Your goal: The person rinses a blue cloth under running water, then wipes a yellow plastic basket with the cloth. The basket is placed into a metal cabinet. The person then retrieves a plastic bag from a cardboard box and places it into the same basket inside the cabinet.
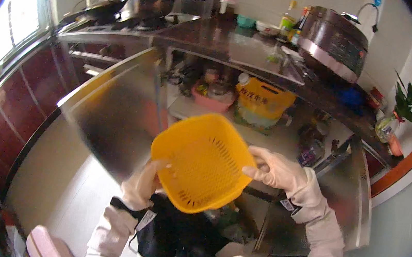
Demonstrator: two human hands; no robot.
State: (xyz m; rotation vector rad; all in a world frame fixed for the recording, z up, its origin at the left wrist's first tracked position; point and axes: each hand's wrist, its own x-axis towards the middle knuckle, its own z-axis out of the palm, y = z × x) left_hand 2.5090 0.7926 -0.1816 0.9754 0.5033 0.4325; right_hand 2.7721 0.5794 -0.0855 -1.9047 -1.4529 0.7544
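Note:
A yellow plastic colander basket (pixel 201 164), square with rounded corners and slotted holes, is held up in front of an open low cupboard. My left hand (pixel 144 180), in a pale glove, grips its left rim with the thumb over the edge. On the opposite side my right hand (pixel 278 172), gloved the same way, pinches the right rim. The basket's inside faces me and looks bare. Behind it in the cupboard stand a yellow bag (pixel 264 102) with a handle slot and a pink basin (pixel 212 98) with jars in it.
Cupboard doors stand open, the left door (pixel 114 111) and the right door (pixel 351 194). Above runs a dark countertop (pixel 212 38) with a rice cooker (pixel 334 41), bottles (pixel 288 19) and bowls. A stove with pots (pixel 146 9) is at the far left, a potted plant (pixel 408 103) at right.

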